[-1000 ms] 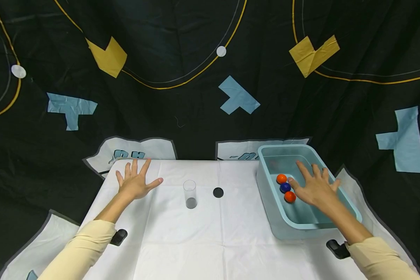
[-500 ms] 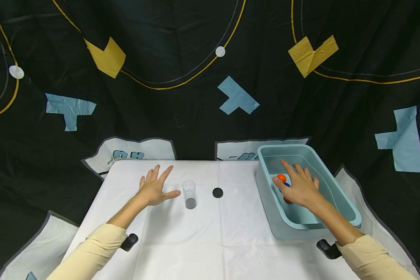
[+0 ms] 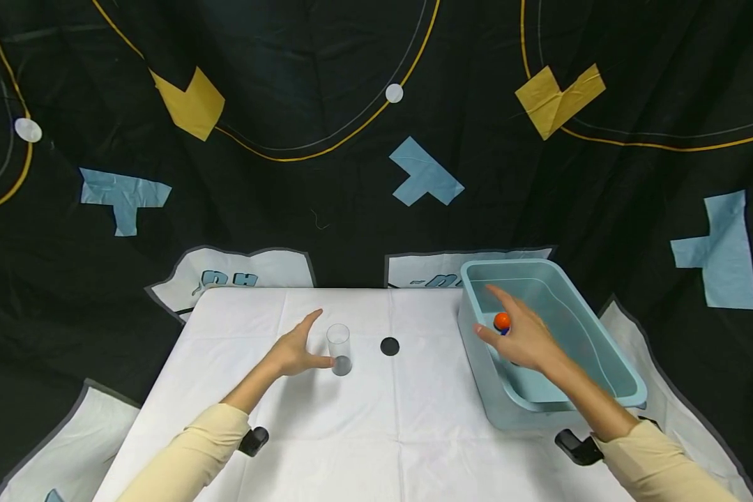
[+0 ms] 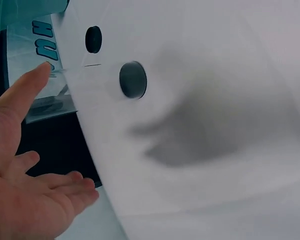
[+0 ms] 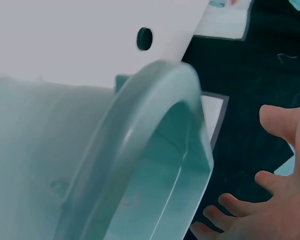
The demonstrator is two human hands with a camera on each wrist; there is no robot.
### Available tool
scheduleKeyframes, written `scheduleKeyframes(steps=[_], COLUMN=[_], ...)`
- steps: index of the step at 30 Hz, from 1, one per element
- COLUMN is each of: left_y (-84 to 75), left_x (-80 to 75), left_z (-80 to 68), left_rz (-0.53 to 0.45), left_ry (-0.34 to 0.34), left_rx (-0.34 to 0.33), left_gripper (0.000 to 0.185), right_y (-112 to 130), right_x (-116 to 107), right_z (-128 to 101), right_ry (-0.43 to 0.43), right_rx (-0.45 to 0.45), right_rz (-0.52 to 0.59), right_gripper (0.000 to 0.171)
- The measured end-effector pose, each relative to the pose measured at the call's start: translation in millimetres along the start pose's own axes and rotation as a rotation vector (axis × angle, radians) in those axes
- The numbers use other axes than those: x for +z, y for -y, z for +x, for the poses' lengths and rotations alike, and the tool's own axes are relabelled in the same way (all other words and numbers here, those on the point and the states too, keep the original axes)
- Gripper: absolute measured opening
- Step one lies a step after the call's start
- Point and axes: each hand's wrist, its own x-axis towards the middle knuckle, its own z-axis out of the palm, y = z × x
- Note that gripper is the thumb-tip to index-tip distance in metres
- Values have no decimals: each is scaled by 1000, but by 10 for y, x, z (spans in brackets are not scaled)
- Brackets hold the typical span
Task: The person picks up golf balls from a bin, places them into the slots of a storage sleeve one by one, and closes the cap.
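Observation:
A clear cylindrical glass (image 3: 339, 335) with a grey bottom stands upright on the white table. Just left of it, my left hand (image 3: 291, 352) has thumb and fingers spread, the thumb tip overlapping the glass in the head view. In the left wrist view that hand (image 4: 30, 185) holds nothing. My right hand (image 3: 523, 338) is spread above the light blue bin (image 3: 577, 307), also holding nothing. An orange ball (image 3: 501, 321) shows between its thumb and forefinger, and a sliver of a blue ball (image 3: 505, 332) beside it. The second orange ball is hidden under the hand.
A flat black disc (image 3: 390, 346) lies on the white cloth (image 3: 326, 432) between the glass and the bin. A black curtain (image 3: 326, 209) with blue and yellow tape hangs behind the table.
My left hand has moved right and slightly down to the glass. The right hand has shifted left over the balls in the bin, covering more of them.

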Motion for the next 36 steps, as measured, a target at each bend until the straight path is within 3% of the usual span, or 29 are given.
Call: scheduleKeyframes(steps=[3, 11, 21, 36], left_y=[20, 92, 179, 151], left_x=[94, 333, 538, 545], left_z=[48, 154, 237, 269], left_rz=[-68, -170, -328, -348], left_ry=[-19, -76, -124, -173], left_rx=[-39, -65, -121, -114], left_gripper=[104, 95, 70, 48], right_y=[43, 132, 140, 117], right_x=[-12, -25, 4, 0], right_z=[6, 46, 57, 58], right_ry=[10, 25, 35, 16], right_rx=[1, 37, 38, 56], right_rz=[40, 153, 273, 269], right_gripper=[84, 87, 82, 76])
